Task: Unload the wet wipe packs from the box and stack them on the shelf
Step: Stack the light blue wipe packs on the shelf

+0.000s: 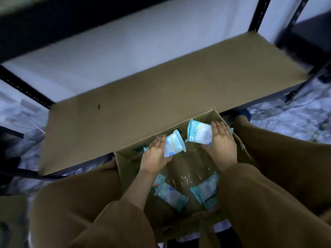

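The fingers [158, 141] of the left hand [155, 155] are curling round one end of the left pack [174, 144], a pale blue and white wet wipe pack, and are holding it tilted above the far half of the box [123, 159]. The right hand [222, 140] is gripping the right pack [199, 133] the same way, its fingers lying along the pack's outer side just inside the box's far right corner. The two held packs are sitting close together but apart, a narrow gap showing between their near corners. Both are carrying printed labels, but the print is blurring too much for any brand or word to be read. Brown sleeves [254, 194] are covering both forearms, which are reaching in from the near end of the box. Inside the box, at that near end, at least two loose packs [172, 196] are lying flat on the cardboard bottom, partly hidden under the arms. Directly beyond the box, the shelf [161, 86] is showing its bare brown board, with black slotted posts [259, 13] rising at its back corners. To either side of the box, a grey marbled floor [295, 119] is showing.
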`<action>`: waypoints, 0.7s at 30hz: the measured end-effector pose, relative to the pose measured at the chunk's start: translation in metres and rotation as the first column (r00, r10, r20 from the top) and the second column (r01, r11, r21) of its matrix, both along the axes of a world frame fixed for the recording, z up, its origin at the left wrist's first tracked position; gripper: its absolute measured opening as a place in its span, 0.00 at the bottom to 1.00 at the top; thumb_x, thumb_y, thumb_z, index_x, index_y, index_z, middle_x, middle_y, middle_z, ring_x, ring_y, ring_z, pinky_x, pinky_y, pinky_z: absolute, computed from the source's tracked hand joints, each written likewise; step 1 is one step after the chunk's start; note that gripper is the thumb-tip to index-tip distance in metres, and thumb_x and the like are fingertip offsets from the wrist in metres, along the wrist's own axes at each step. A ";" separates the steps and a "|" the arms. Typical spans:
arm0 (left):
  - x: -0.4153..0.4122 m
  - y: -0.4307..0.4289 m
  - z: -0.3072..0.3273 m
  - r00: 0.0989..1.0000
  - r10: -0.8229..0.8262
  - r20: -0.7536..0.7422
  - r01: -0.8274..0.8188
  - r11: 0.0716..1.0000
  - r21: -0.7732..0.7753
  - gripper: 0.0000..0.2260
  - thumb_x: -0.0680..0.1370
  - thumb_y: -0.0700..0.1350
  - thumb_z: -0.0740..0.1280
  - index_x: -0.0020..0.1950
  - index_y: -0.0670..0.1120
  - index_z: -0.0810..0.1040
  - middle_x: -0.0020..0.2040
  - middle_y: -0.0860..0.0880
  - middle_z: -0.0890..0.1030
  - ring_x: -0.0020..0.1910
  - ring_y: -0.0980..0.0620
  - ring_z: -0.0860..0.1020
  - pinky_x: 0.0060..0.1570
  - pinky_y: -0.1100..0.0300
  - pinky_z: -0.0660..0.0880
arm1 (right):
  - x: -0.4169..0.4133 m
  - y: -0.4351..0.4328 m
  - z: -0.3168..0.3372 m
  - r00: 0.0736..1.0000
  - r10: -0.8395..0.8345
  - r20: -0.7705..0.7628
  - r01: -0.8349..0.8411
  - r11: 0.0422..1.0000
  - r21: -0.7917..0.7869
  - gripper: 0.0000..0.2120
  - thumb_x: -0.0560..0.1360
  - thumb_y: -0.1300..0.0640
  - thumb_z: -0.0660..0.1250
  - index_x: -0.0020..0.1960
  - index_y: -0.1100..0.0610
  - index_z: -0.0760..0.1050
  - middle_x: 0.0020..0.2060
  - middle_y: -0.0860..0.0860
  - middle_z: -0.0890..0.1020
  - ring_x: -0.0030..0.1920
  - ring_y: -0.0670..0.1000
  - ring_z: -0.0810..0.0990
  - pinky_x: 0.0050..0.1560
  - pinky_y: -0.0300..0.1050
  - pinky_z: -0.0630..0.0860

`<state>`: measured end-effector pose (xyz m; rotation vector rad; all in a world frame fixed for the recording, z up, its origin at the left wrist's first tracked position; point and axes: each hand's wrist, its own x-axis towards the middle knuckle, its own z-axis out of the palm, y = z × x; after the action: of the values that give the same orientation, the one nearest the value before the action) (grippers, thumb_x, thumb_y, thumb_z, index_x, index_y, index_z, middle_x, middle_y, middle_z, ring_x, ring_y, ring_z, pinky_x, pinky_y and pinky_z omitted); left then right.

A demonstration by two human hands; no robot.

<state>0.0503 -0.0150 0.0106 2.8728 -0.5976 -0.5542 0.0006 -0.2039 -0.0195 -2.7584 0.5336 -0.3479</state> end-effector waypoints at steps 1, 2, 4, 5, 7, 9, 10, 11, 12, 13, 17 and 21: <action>0.000 0.002 0.010 1.000 0.006 0.016 -0.006 1.000 -0.008 0.33 0.77 0.52 0.63 0.76 0.45 0.50 0.76 0.49 0.56 0.75 0.52 0.56 0.69 0.61 0.57 | 0.000 -0.001 0.011 1.000 0.023 -0.008 -0.023 1.000 0.020 0.35 0.64 0.58 0.77 0.66 0.69 0.69 0.63 0.65 0.73 0.66 0.62 0.71 0.70 0.51 0.61; 0.001 0.004 0.021 0.999 0.010 0.033 -0.009 1.000 -0.017 0.32 0.77 0.51 0.63 0.76 0.45 0.51 0.76 0.49 0.57 0.74 0.52 0.56 0.68 0.61 0.58 | 0.000 -0.001 0.020 0.998 0.059 -0.034 -0.058 0.997 0.051 0.34 0.69 0.57 0.73 0.69 0.67 0.65 0.68 0.63 0.69 0.70 0.60 0.66 0.73 0.48 0.54; 0.002 0.009 0.041 0.998 0.015 0.065 -0.013 0.999 -0.034 0.32 0.77 0.51 0.63 0.75 0.46 0.52 0.76 0.49 0.58 0.74 0.53 0.58 0.66 0.62 0.60 | 0.000 -0.002 0.039 0.999 0.050 0.000 -0.050 0.999 0.012 0.34 0.65 0.57 0.76 0.65 0.68 0.69 0.63 0.65 0.74 0.67 0.62 0.71 0.71 0.52 0.60; 0.003 0.011 0.051 0.996 0.020 0.084 -0.016 0.999 -0.039 0.31 0.77 0.51 0.63 0.75 0.46 0.52 0.76 0.50 0.57 0.74 0.53 0.58 0.65 0.61 0.61 | 0.001 -0.001 0.046 0.999 0.032 0.017 -0.032 0.999 -0.019 0.34 0.60 0.58 0.79 0.61 0.70 0.73 0.57 0.66 0.78 0.61 0.64 0.76 0.65 0.57 0.67; 0.005 0.016 0.071 0.991 0.028 0.128 -0.021 0.999 -0.050 0.32 0.77 0.51 0.63 0.75 0.47 0.52 0.75 0.51 0.58 0.73 0.53 0.59 0.64 0.61 0.62 | 0.006 0.002 0.065 0.997 0.052 0.061 -0.051 0.998 -0.028 0.35 0.54 0.59 0.82 0.56 0.71 0.75 0.52 0.67 0.80 0.55 0.66 0.79 0.58 0.62 0.71; 0.008 0.020 0.093 0.984 0.026 0.174 -0.014 0.998 -0.069 0.32 0.77 0.52 0.63 0.75 0.47 0.52 0.75 0.51 0.57 0.73 0.53 0.59 0.64 0.61 0.62 | 0.009 0.002 0.088 0.987 0.086 0.138 -0.077 0.994 -0.073 0.36 0.53 0.59 0.82 0.57 0.71 0.75 0.53 0.66 0.80 0.55 0.66 0.79 0.60 0.62 0.68; 0.009 0.022 0.105 0.980 0.022 0.199 -0.007 0.997 -0.076 0.32 0.77 0.52 0.63 0.76 0.47 0.51 0.76 0.51 0.57 0.74 0.53 0.58 0.65 0.61 0.61 | 0.010 0.002 0.101 0.978 0.093 0.185 -0.077 0.993 -0.090 0.36 0.53 0.60 0.82 0.57 0.71 0.75 0.53 0.66 0.80 0.56 0.66 0.79 0.61 0.60 0.66; 0.010 0.023 0.117 0.974 0.018 0.225 0.001 0.997 -0.083 0.32 0.77 0.52 0.63 0.76 0.47 0.51 0.76 0.51 0.57 0.74 0.53 0.57 0.66 0.62 0.60 | 0.011 0.001 0.114 0.968 0.106 0.228 -0.081 0.990 -0.116 0.37 0.51 0.60 0.83 0.57 0.70 0.76 0.53 0.65 0.81 0.55 0.65 0.79 0.60 0.60 0.65; 0.012 0.024 0.129 0.969 0.018 0.247 0.006 0.995 -0.096 0.32 0.77 0.53 0.63 0.76 0.47 0.51 0.76 0.51 0.57 0.74 0.54 0.57 0.67 0.62 0.60 | 0.012 -0.001 0.125 0.957 0.133 0.259 -0.093 0.982 -0.162 0.38 0.49 0.60 0.83 0.55 0.70 0.76 0.51 0.64 0.81 0.53 0.65 0.81 0.57 0.61 0.66; 0.014 0.025 0.141 0.964 0.023 0.266 0.008 0.994 -0.113 0.33 0.77 0.53 0.63 0.76 0.48 0.51 0.76 0.52 0.56 0.75 0.54 0.56 0.67 0.62 0.59 | 0.013 -0.002 0.137 0.948 0.159 0.275 -0.103 0.973 -0.206 0.38 0.47 0.59 0.84 0.54 0.70 0.77 0.50 0.63 0.82 0.52 0.64 0.82 0.55 0.62 0.68; 0.020 0.032 0.194 0.938 0.016 0.347 0.043 0.986 -0.164 0.34 0.76 0.53 0.64 0.76 0.48 0.50 0.76 0.53 0.55 0.75 0.56 0.54 0.68 0.63 0.57 | 0.018 -0.008 0.184 0.922 0.236 0.309 -0.145 0.946 -0.290 0.40 0.46 0.56 0.85 0.55 0.69 0.77 0.50 0.63 0.82 0.51 0.63 0.82 0.49 0.66 0.72; 0.026 0.039 0.248 0.907 0.005 0.421 0.083 0.978 -0.191 0.34 0.76 0.52 0.65 0.76 0.48 0.52 0.76 0.54 0.56 0.74 0.57 0.56 0.67 0.63 0.60 | 0.027 -0.010 0.226 0.899 0.262 0.352 -0.151 0.938 -0.311 0.40 0.49 0.57 0.84 0.56 0.70 0.76 0.52 0.63 0.82 0.53 0.64 0.81 0.53 0.66 0.67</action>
<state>0.0765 0.0241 0.2589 2.7906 -0.7240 0.1309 0.0277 -0.2143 0.2061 -2.8544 0.0871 -0.9574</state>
